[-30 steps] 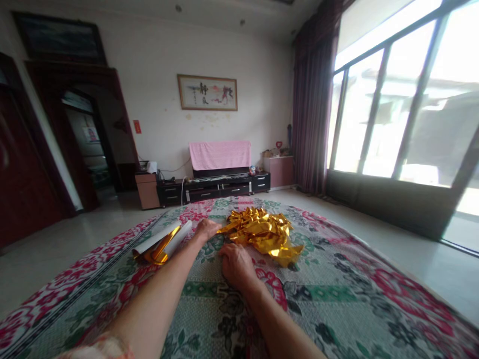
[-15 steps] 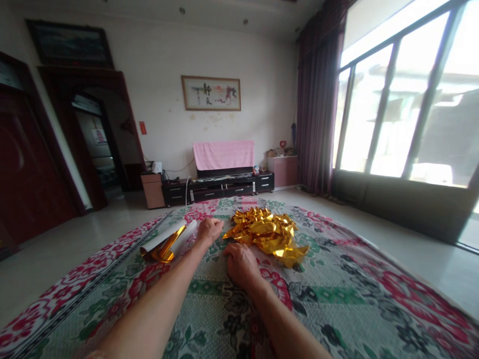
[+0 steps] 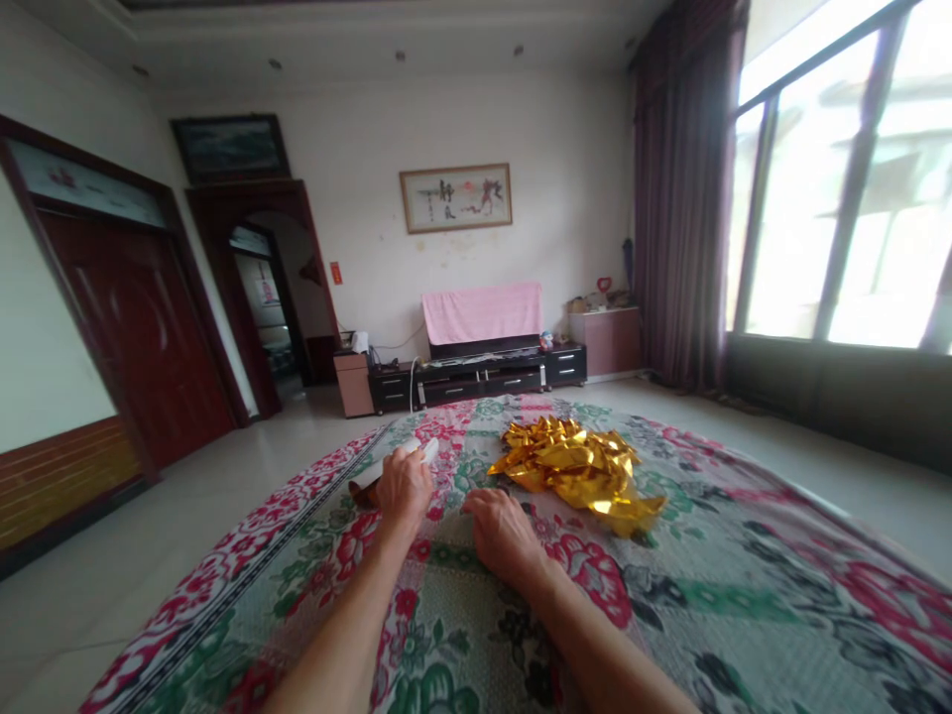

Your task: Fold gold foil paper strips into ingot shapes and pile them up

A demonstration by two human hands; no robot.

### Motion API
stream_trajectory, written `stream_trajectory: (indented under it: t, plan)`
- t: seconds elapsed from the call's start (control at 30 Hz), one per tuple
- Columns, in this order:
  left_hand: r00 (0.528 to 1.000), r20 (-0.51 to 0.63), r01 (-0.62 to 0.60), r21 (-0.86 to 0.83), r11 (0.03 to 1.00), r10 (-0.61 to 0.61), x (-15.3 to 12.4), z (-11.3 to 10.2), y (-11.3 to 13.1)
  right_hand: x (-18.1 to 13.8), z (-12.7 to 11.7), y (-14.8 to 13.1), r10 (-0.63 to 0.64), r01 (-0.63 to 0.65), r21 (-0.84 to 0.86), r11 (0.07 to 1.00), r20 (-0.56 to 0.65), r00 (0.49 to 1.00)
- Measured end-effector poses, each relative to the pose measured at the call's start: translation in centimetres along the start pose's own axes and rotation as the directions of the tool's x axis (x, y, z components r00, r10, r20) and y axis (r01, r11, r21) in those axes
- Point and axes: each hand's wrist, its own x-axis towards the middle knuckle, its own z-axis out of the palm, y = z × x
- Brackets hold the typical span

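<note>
My left hand (image 3: 404, 486) lies over a rolled sheet (image 3: 420, 453), white outside and gold inside. Its fingers curl round the roll's middle, and only the roll's ends show. My right hand (image 3: 502, 531) rests palm down on the flowered blanket (image 3: 714, 595), fingers bent under, with nothing visible in it. It is a short way in front of a heap of crumpled gold foil pieces (image 3: 576, 471) and does not touch it.
The blanket covers a tiled floor. At the far wall stands a black TV cabinet (image 3: 476, 372) with a pink cloth (image 3: 482, 312) draped above it. Dark wooden doors (image 3: 141, 337) are on the left. Large windows and a curtain (image 3: 680, 198) are on the right.
My left hand has moved left from beside the gold heap onto the roll. The view has swung to the left. My right hand stays in the same spot on the blanket.
</note>
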Motion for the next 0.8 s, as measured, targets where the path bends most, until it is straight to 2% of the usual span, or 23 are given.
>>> stream_trajectory:
  t: [0.23, 0.47, 0.6, 0.8]
  plan:
    - [0.978, 0.146, 0.137, 0.074, 0.988, -0.147, 0.4, 0.1, -1.6, -0.3, 0.2, 0.4, -0.02, 0.019, 0.025, 1.0, 0.013, 1.0]
    - [0.903, 0.327, 0.267, 0.08, 0.96, -0.278, 1.0, 0.1, -2.1, -0.3, 0.2, 0.4, -0.018, 0.018, 0.027, 0.999, -0.004, 1.0]
    - [0.892, 0.344, 0.304, 0.027, 0.952, -0.295, 1.2, 0.1, -2.4, -0.4, 0.1, 0.3, -0.012, 0.012, 0.027, 1.0, -0.001, 1.0]
    - [0.917, 0.298, 0.287, -0.039, 0.957, -0.263, 1.4, 0.5, -2.8, -0.4, 0.1, 0.2, 0.007, -0.007, 0.015, 1.0, 0.002, 1.0]
